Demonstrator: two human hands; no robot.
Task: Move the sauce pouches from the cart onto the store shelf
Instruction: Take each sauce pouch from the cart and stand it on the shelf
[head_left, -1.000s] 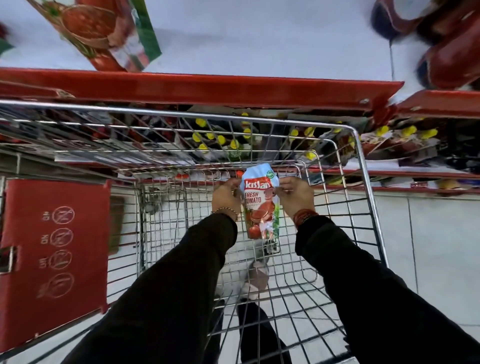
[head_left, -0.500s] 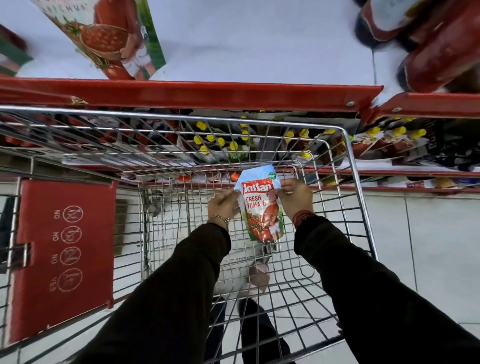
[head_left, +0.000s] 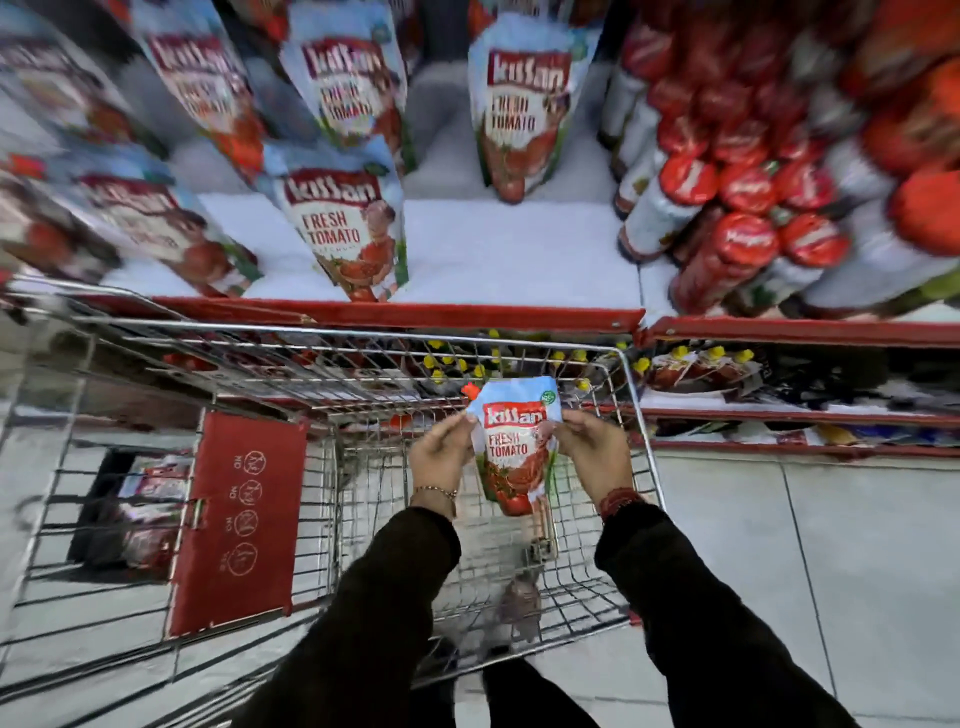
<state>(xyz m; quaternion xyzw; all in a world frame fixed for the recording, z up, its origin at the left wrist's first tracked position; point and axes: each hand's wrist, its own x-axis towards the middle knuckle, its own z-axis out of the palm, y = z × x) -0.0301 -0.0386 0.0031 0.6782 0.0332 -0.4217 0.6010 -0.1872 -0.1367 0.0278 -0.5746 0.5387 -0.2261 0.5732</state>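
Note:
A light-blue and red tomato sauce pouch (head_left: 514, 452) hangs upright over the wire cart (head_left: 636, 415), held by its top corners. My left hand (head_left: 439, 454) pinches the left corner and my right hand (head_left: 589, 452) pinches the right one. The pouch sits below the red front lip of the store shelf (head_left: 493, 244). Several matching pouches stand on that white shelf, the nearest (head_left: 345, 228) at its front edge and another (head_left: 519, 114) further back.
Red-capped sauce bottles (head_left: 737, 218) crowd the right part of the shelf. A lower shelf holds yellow-capped packs (head_left: 696, 364). The cart's red child-seat flap (head_left: 241, 519) stands at the left. Grey floor tiles lie to the right of the cart.
The view has tilted up, bringing the shelf top and its pouches into sight. Both hands have kept hold of the pouch and lifted it slightly within the cart.

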